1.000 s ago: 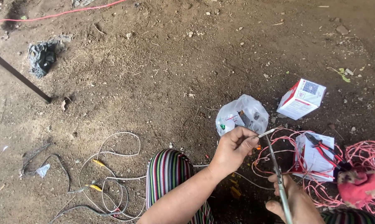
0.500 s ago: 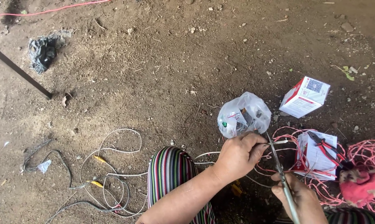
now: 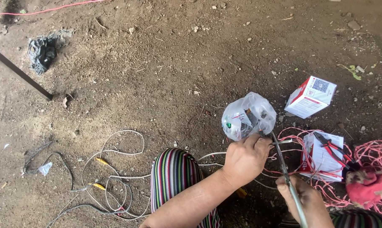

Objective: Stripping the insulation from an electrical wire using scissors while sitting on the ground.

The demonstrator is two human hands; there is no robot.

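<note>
I see the left hand (image 3: 246, 158) closed on a thin wire end (image 3: 284, 142) just below the clear plastic bag (image 3: 248, 116), while the right hand (image 3: 307, 202) grips long metal scissors (image 3: 286, 175) beside pink wire coils (image 3: 368, 156) on bare earth.

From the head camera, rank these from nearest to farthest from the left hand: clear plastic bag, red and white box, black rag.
1. Clear plastic bag, just above the left hand.
2. Red and white box, upper right.
3. Black rag, far upper left.
</note>
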